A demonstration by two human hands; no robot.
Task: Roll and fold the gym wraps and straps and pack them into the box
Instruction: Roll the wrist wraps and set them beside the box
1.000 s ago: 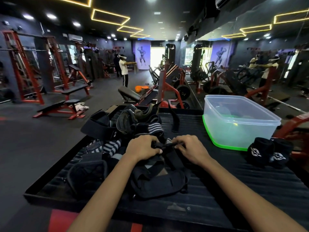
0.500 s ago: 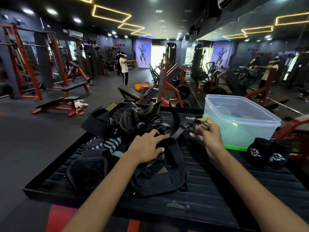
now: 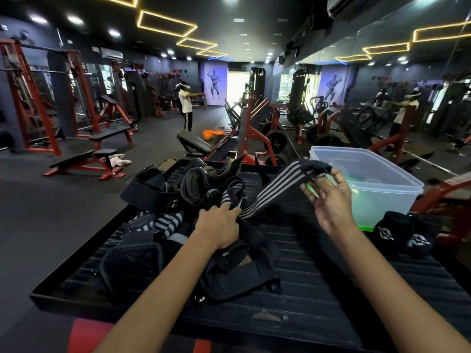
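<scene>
While left hand (image 3: pixel 221 229) grips the heap, right hand (image 3: pixel 328 197) fingers (image 3: pixel 321 180) pinch a flat, grey-striped woven wrap (image 3: pixel 272 191).

The left hand (image 3: pixel 218 229) covers the lower end of the black-and-grey striped elastic wrap (image 3: pixel 270 191), whose upper tip is motion-blurred. The translucent plastic box (image 3: pixel 367 179) blurs whatever green thing lies inside it.
</scene>
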